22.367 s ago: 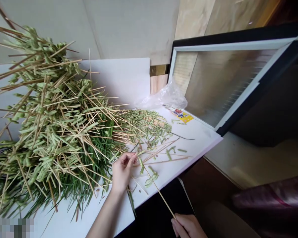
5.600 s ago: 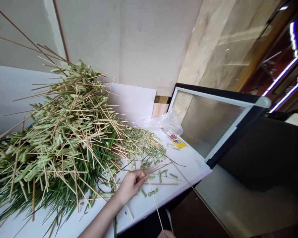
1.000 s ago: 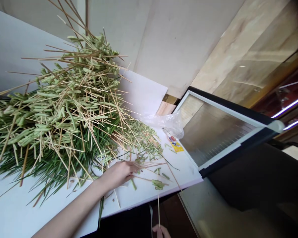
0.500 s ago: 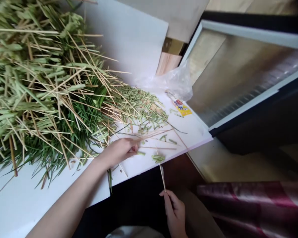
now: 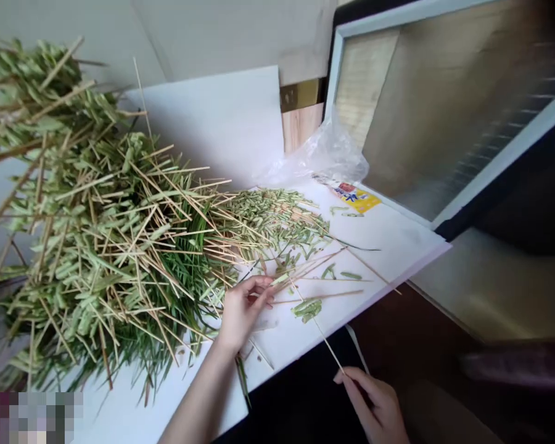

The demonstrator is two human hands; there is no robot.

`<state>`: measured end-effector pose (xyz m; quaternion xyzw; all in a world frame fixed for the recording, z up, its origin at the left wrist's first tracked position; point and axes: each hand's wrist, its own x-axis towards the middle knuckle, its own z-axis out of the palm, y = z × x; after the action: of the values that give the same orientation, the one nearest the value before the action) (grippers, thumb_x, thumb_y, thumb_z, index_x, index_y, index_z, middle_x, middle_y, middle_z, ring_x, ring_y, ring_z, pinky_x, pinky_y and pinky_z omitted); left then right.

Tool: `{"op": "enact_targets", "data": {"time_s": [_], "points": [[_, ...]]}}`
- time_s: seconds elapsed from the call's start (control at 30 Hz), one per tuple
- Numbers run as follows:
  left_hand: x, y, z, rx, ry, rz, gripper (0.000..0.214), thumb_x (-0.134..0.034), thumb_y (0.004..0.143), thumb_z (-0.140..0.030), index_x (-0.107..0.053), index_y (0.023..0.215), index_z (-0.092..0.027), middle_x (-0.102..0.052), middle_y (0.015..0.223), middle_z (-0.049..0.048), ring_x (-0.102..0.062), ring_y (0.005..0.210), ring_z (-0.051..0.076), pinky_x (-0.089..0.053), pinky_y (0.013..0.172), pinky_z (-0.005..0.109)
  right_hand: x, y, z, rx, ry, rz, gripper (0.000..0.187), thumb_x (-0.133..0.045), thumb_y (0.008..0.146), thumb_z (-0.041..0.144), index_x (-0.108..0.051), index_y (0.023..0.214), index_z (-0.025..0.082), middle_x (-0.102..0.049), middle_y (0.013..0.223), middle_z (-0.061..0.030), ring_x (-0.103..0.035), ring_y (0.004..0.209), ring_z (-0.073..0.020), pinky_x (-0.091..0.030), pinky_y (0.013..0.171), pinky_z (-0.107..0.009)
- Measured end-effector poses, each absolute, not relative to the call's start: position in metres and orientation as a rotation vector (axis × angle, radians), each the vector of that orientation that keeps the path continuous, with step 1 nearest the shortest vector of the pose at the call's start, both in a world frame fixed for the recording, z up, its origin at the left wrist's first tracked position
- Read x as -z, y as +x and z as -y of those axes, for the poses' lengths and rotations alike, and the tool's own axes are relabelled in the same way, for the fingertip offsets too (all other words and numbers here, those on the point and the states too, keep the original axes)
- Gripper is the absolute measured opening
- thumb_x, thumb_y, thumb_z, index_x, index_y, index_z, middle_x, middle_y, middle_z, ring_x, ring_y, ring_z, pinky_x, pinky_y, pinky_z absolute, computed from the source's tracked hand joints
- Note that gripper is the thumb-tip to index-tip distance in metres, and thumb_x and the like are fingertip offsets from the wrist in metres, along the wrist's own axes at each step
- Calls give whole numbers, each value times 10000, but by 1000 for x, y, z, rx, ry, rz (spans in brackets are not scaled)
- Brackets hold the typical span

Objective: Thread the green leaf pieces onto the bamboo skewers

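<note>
My right hand pinches the lower end of a thin wooden skewer between thumb and fingers. Several short green bean pieces are threaded across its upper part. My left hand is closed on a cut green bean piece, beside the skewer's bare tip. Whether the tip touches that piece I cannot tell. Close by on the white table lie loose skewers and stray bean pieces.
A tall heap of loaded bean skewers and long green leaves fills the left side. Behind my left hand is a pile of cut beans. A clear plastic bag and yellow packet lie near a framed glass panel. The white tabletop ends on the right.
My left hand has lifted a bean piece off the table to the skewer's tip. My right hand still holds the loaded skewer, now tilted more to the left. The camera view has shifted.
</note>
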<state>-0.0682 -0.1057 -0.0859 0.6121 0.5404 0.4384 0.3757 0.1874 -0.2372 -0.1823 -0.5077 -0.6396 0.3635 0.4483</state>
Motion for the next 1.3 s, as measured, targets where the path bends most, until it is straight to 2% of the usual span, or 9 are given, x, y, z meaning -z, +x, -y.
{"op": "enact_targets", "data": {"time_s": [0.13,0.23,0.47,0.73,1.0,1.3], "points": [[86,-69,104,-1185,1512,-1411,243,-717,854,-389,-719,968,-175,-737,774,40,-709,609,173,-631,589,284,177,189,231,-865,-1217,1659,151,-503,990,228,-632,958,300,-704,731,69,-726,696,-93,-523,659,-137],[86,-69,103,-1210,1497,-1408,254,-743,834,-389,-725,963,-170,-742,774,46,-712,635,178,-643,604,293,171,188,229,-852,-1206,1670,162,-489,994,217,-616,974,317,-641,657,82,-748,740,-102,-511,614,-139],[86,-67,103,-1236,1440,-1296,292,-785,802,-386,-729,965,-151,-750,759,54,-727,668,186,-651,645,304,167,183,232,-823,-1203,1644,185,-467,995,220,-626,906,251,-781,782,10,-747,692,-136,-533,593,-182],[85,-67,102,-1262,1432,-1281,307,-796,789,-409,-724,939,-150,-756,723,46,-718,626,168,-637,642,281,177,182,239,-843,-1218,1669,218,-434,1001,209,-622,896,237,-779,788,-4,-743,713,-144,-547,647,-195],[92,-68,104,-1193,1493,-1325,295,-771,818,-410,-719,963,-159,-758,767,52,-723,672,174,-618,692,286,180,182,238,-871,-1249,1695,231,-414,1013,235,-619,908,237,-765,801,0,-726,721,-138,-546,694,-211],[89,-66,104,-1216,1502,-1348,312,-759,818,-439,-709,942,-158,-747,748,49,-713,656,177,-603,676,285,171,180,238,-802,-1276,1727,247,-422,994,230,-619,845,233,-747,732,10,-709,646,-133,-535,624,-206]]}}
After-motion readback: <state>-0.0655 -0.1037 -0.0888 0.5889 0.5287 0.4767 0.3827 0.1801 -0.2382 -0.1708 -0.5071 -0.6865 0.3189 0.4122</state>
